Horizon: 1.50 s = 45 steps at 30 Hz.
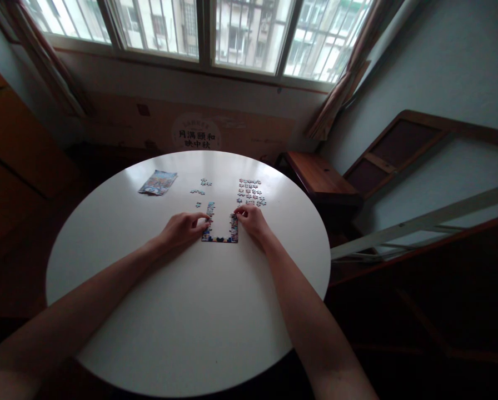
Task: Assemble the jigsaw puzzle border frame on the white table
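Note:
A partly joined jigsaw frame (220, 239), shaped like a U, lies near the middle of the round white table (190, 311). My left hand (184, 229) rests with curled fingers against the frame's left strip. At the top of the right strip, my right hand (251, 218) pinches with its fingertips; what it pinches is too small to name. Loose puzzle pieces (250, 192) lie in rows just beyond my right hand, and a few more pieces (202, 187) are scattered beyond the left strip.
A printed picture sheet (158, 182) lies at the table's far left. Beyond the table stands a cardboard panel (197, 133) under the window. A wooden chair (319, 178) is at the right, with leaning frames (399, 150) against the wall.

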Each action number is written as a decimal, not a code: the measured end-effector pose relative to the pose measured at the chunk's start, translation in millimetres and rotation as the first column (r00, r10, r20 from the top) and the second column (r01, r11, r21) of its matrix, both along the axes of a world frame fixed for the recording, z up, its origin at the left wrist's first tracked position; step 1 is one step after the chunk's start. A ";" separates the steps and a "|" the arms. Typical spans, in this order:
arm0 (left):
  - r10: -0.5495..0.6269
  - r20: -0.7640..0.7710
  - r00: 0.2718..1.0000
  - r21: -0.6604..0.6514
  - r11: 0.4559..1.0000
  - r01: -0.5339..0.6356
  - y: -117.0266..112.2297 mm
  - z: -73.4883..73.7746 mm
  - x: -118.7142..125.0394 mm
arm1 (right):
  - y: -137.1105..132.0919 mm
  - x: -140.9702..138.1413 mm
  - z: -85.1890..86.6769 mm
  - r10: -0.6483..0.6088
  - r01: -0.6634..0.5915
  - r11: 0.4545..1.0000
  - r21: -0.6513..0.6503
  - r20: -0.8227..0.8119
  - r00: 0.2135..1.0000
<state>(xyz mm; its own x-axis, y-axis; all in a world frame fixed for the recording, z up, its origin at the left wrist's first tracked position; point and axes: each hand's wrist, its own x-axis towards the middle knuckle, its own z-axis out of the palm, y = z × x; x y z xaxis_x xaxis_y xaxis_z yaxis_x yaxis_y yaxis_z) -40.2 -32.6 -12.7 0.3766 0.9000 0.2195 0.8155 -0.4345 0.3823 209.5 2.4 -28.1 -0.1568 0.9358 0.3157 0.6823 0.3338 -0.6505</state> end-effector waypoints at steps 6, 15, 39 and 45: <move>0.006 -0.006 1.000 0.003 1.000 -0.006 0.7 -0.8 0.4 | -1.0 0.1 4.0 0.001 -0.001 1.000 -0.011 0.022 1.000; 0.022 -0.015 1.000 -0.007 1.000 -0.022 0.1 0.5 1.0 | 0.0 -0.3 1.0 0.003 -0.003 1.000 -0.003 0.028 1.000; 0.007 -0.009 1.000 0.001 1.000 -0.007 1.8 -1.5 -0.2 | -0.8 -1.1 -1.3 0.020 -0.020 1.000 0.005 0.043 0.999; 0.015 0.034 0.999 -0.006 1.000 -0.015 3.3 -2.4 -0.5 | -1.8 -2.3 0.6 0.007 -0.007 1.000 0.011 0.015 1.000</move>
